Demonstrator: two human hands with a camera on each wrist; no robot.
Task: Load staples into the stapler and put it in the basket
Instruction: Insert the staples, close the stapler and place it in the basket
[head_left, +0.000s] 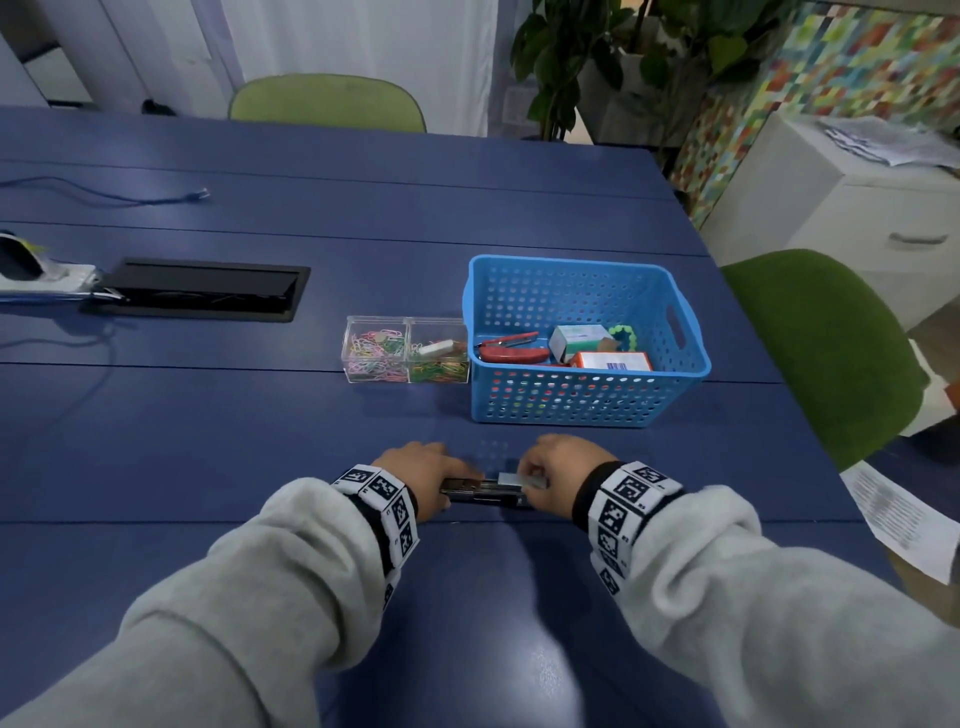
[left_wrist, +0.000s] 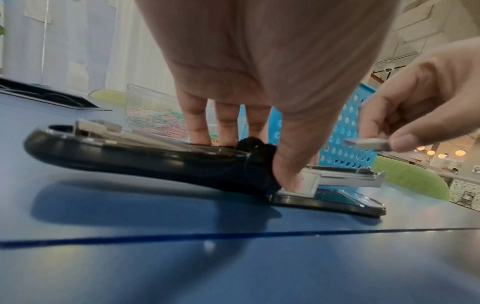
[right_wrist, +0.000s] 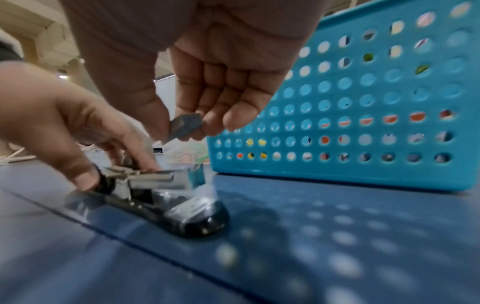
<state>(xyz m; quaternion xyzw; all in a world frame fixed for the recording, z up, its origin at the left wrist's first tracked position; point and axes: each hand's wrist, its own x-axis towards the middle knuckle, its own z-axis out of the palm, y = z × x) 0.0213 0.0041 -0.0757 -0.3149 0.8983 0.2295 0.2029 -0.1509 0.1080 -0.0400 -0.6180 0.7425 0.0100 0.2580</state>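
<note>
A black stapler (head_left: 485, 492) (left_wrist: 145, 158) (right_wrist: 182, 214) lies flipped wide open on the blue table, near the front edge. My left hand (head_left: 421, 475) (left_wrist: 259, 160) holds it at the hinge, thumb on the near side and fingers on the far side. The bare metal staple channel (left_wrist: 345, 178) (right_wrist: 155, 179) juts out to the right. My right hand (head_left: 553, 475) (right_wrist: 182, 125) pinches a grey strip of staples (head_left: 514, 479) (left_wrist: 366, 144) (right_wrist: 185, 124) between thumb and fingers, just above that channel. The blue perforated basket (head_left: 582, 402) (right_wrist: 363, 123) (left_wrist: 348, 131) stands just behind the hands.
Inside the basket lie a red stapler (head_left: 511, 353) and small boxes (head_left: 613, 361). Two clear boxes of coloured paper clips (head_left: 405, 351) stand left of it. A black cable hatch (head_left: 202, 288) is at the far left, a sheet of paper (head_left: 904, 519) at the right edge, green chairs (head_left: 826, 353) around.
</note>
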